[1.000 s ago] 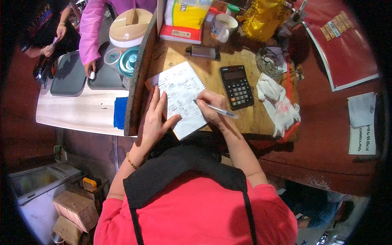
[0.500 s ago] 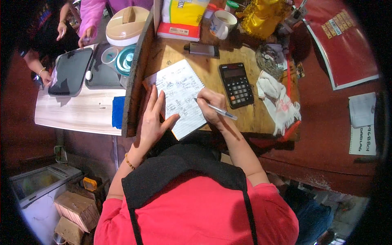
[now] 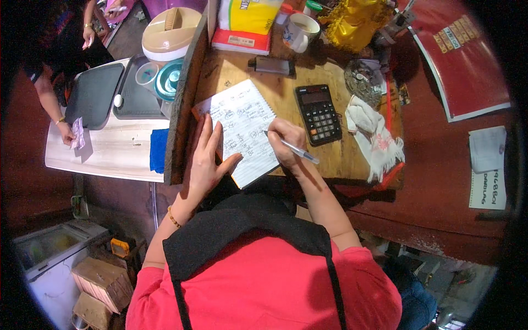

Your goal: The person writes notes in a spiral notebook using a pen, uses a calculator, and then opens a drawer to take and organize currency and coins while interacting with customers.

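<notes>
A spiral notebook lies tilted on the wooden desk, its lined page partly covered with handwriting. My right hand is closed around a pen, whose tip is at the page's right side. Across the lower left of the page rests my left hand, flat with its fingers apart, steadying nothing else. A black calculator lies just right of my right hand. Above the notebook is a small dark rectangular device.
A white cloth and a glass dish lie at the desk's right. A mug stands at the back. Beyond the raised wooden edge, a counter holds dark trays; another person's hand holds a purplish paper there.
My right hand and the pen have shifted very slightly; my left hand stays put. At the left, the other person's hand has brought the purplish paper nearer, off the tray's edge.
</notes>
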Demonstrator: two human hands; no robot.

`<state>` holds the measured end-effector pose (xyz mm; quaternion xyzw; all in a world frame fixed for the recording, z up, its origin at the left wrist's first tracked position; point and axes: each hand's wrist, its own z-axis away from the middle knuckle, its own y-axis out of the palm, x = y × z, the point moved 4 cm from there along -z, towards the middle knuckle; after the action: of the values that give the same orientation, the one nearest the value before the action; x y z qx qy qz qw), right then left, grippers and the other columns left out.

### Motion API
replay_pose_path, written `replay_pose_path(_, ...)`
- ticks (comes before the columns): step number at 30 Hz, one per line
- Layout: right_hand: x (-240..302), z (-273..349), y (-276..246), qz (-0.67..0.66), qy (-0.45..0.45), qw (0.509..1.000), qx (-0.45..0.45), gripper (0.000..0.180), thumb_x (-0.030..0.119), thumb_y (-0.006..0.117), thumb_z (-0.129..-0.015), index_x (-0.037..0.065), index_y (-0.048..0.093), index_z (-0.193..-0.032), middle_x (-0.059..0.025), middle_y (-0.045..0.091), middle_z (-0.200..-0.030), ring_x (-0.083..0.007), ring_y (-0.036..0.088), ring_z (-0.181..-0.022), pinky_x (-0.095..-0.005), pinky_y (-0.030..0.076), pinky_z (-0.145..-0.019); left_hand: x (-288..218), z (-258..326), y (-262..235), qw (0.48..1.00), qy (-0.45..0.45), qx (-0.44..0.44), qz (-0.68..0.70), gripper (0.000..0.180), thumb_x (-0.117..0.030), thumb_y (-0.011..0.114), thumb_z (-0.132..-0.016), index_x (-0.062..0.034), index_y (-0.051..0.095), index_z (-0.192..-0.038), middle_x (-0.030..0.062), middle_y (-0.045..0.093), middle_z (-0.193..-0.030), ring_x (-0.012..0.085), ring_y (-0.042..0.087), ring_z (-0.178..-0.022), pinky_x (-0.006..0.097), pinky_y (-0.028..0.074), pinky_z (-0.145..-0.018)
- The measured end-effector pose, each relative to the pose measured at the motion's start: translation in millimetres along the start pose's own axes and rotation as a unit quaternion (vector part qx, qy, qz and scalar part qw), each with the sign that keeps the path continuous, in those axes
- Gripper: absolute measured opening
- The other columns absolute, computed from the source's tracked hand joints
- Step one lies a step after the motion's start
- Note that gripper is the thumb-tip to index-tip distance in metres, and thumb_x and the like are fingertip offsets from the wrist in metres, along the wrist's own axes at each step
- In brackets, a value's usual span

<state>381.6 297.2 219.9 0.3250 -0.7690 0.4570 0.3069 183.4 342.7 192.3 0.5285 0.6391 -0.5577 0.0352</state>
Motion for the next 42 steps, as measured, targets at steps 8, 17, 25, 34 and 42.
replay_pose_path(8,-1,1,-2,0.010,0.006,1.000,-0.001,0.005,0.004,0.052,-0.073,-0.001,0.049,-0.071,-0.0173,0.050,-0.066,-0.0293,0.054,-0.060,-0.0372,0.043,-0.056,-2,0,1,1.000,-0.006,-0.004,0.029,0.078,-0.025,0.076,-0.073,0.0080,0.039,-0.133,0.0312,0.025,-0.144,0.0418,0.032,-0.132,0.041,0.033,-0.105)
replay_pose_path(17,-10,-1,-10,-0.031,0.061,0.997,0.019,0.009,0.007,0.055,-0.076,-0.002,0.058,-0.074,-0.0124,0.058,-0.065,-0.0201,0.056,-0.059,-0.0310,0.044,-0.057,-3,0,0,0.999,-0.020,0.001,0.038,0.076,-0.023,0.076,-0.073,0.0077,0.039,-0.133,0.0300,0.025,-0.145,0.0406,0.030,-0.134,0.041,0.032,-0.106)
replay_pose_path(25,2,5,-5,-0.018,0.000,0.999,0.031,0.008,0.006,0.054,-0.075,-0.001,0.055,-0.072,-0.0164,0.057,-0.068,-0.0296,0.058,-0.062,-0.0366,0.046,-0.058,-3,0,1,0.999,-0.007,0.000,0.032,0.076,-0.021,0.076,-0.073,0.0063,0.039,-0.134,0.0294,0.025,-0.145,0.0403,0.032,-0.133,0.041,0.033,-0.105)
replay_pose_path(34,-3,7,-3,-0.034,-0.005,0.999,0.018,0.008,0.006,0.053,-0.075,-0.001,0.051,-0.070,-0.0172,0.055,-0.068,-0.0310,0.058,-0.062,-0.0379,0.045,-0.058,-2,0,1,1.000,-0.013,0.011,0.026,0.074,-0.022,0.075,-0.075,0.0066,0.039,-0.133,0.0293,0.025,-0.145,0.0417,0.032,-0.132,0.041,0.033,-0.105)
replay_pose_path(42,-13,13,-10,0.022,-0.033,0.999,-0.020,0.006,0.005,0.053,-0.075,0.000,0.054,-0.072,-0.0154,0.054,-0.069,-0.0297,0.056,-0.062,-0.0371,0.044,-0.058,-9,-6,7,0.999,0.000,0.022,0.025,0.072,-0.021,0.074,-0.076,0.0039,0.040,-0.134,0.0247,0.025,-0.147,0.0381,0.030,-0.134,0.039,0.030,-0.107)
